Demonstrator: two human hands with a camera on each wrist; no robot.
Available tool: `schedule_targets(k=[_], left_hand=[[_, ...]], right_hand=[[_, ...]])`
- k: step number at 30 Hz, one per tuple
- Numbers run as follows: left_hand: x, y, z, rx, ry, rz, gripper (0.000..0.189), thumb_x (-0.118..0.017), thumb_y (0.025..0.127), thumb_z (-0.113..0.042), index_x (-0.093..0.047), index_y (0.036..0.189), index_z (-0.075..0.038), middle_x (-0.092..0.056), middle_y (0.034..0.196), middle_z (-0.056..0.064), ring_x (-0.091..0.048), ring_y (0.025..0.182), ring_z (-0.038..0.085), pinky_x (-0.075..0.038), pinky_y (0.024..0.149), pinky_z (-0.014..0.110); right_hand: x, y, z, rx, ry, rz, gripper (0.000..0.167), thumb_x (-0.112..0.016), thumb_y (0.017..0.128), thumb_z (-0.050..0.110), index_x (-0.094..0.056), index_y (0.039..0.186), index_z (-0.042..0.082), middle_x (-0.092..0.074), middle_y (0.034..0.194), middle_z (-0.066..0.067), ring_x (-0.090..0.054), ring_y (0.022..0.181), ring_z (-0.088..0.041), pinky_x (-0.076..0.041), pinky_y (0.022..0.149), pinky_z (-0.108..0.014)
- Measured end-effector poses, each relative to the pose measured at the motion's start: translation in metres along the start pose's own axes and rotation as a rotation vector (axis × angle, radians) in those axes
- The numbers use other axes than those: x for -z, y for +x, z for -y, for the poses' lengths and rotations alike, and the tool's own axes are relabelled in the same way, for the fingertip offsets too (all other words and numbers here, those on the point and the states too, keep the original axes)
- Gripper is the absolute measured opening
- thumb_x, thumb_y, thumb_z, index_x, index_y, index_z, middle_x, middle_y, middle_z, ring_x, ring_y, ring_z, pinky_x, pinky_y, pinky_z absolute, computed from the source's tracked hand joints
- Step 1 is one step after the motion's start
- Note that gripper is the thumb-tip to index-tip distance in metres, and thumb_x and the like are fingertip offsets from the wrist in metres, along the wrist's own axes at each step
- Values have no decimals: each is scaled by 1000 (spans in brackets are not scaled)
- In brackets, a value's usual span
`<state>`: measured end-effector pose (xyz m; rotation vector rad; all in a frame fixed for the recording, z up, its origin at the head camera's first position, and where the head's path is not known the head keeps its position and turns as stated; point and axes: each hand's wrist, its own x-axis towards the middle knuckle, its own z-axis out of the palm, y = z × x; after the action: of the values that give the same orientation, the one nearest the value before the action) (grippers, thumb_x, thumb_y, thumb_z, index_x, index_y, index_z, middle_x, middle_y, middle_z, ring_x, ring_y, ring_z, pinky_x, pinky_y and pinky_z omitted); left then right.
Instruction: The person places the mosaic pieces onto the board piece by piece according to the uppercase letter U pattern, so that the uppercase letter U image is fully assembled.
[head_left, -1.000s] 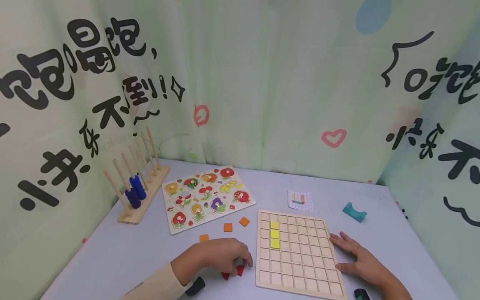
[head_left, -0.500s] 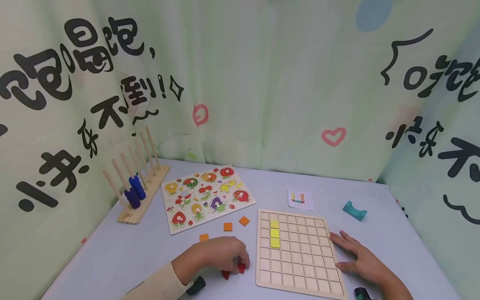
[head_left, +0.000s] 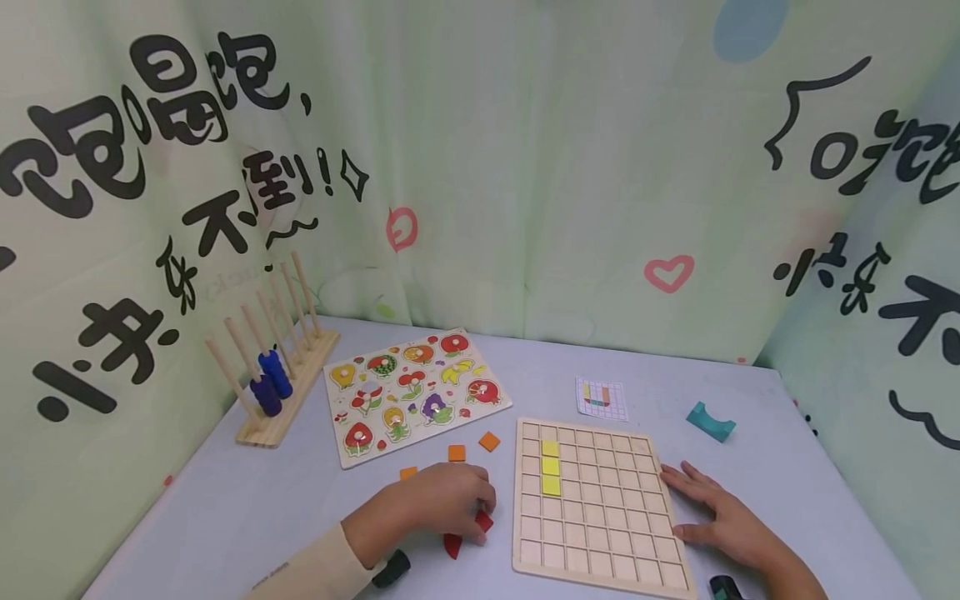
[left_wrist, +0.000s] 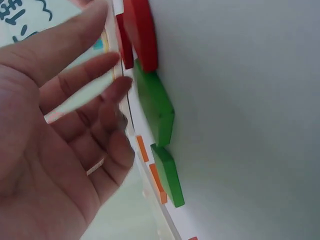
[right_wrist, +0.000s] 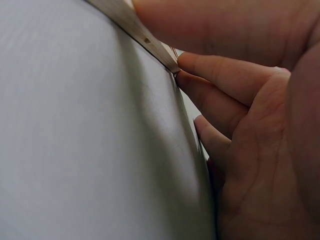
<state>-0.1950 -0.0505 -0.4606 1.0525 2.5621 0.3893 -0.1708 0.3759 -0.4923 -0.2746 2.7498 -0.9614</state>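
My left hand [head_left: 450, 500] is over two red tiles at the front of the table. Its thumb and fingertips are right at a red square tile [head_left: 484, 521]; a second red piece [head_left: 452, 546] with a curved edge lies nearer me. In the left wrist view the fingers are loosely bent and apart from the thumb, with two green tiles [left_wrist: 156, 105] standing out below the red ones. My right hand [head_left: 716, 517] rests with extended fingers against the right edge of the wooden grid board [head_left: 600, 525], which carries three yellow squares [head_left: 551, 467] in one column.
Orange tiles [head_left: 457, 452] lie left of the board. Behind them is a fruit puzzle board [head_left: 468, 417], and a peg rack [head_left: 292, 400] stands far left. A pattern card [head_left: 611, 408] and a teal arch block [head_left: 708, 423] lie toward the back.
My left fingers have drawn back slightly, and the red square tile has turned and shifted a little away from me. The right hand stays at the board's edge.
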Motion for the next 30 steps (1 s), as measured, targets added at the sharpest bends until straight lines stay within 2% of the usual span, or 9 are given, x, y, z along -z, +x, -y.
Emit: schedule_targets(k=[3, 6, 18, 23, 30], left_hand=[[2, 0, 1, -46, -24, 18, 24, -82, 80, -17, -75, 100, -29, -56, 91, -18, -50, 79, 0, -46, 68, 16], [2, 1, 1, -62, -47, 38, 27, -81, 80, -11, -75, 100, -29, -57, 91, -18, -50, 79, 1, -46, 68, 16], [-2, 4, 0, -47, -17, 39, 22, -83, 79, -25, -75, 98, -30, -53, 81, -17, -49, 74, 1, -44, 64, 17], [-1, 5, -1, -35, -5, 44, 20, -82, 80, -26, -75, 99, -30, -54, 80, -17, -49, 73, 2, -44, 65, 18], [-1, 5, -2, -12, -18, 14, 21, -80, 82, -29, -73, 101, -29, -54, 83, -17, -50, 74, 2, -44, 64, 18]], right_hand=[[1, 0, 0, 4, -10, -5, 83, -80, 74, 37, -46, 143, 4, -24, 151, -32, -16, 135, -57, -20, 95, -75], [0, 0, -1, -5, -3, -7, 84, -80, 74, 37, -47, 144, 5, -24, 152, -31, -15, 136, -56, -19, 96, -76], [-1, -1, 0, -17, 3, -4, 86, -80, 72, 38, -47, 144, 5, -24, 152, -29, -15, 137, -55, -18, 96, -75], [0, 0, -2, -13, 0, -8, 85, -80, 72, 37, -47, 144, 6, -24, 152, -29, -15, 137, -55, -19, 96, -75], [-1, 0, -3, 5, 12, -13, 83, -81, 73, 36, -48, 143, 4, -25, 151, -30, -15, 136, -56, -19, 95, -75]])
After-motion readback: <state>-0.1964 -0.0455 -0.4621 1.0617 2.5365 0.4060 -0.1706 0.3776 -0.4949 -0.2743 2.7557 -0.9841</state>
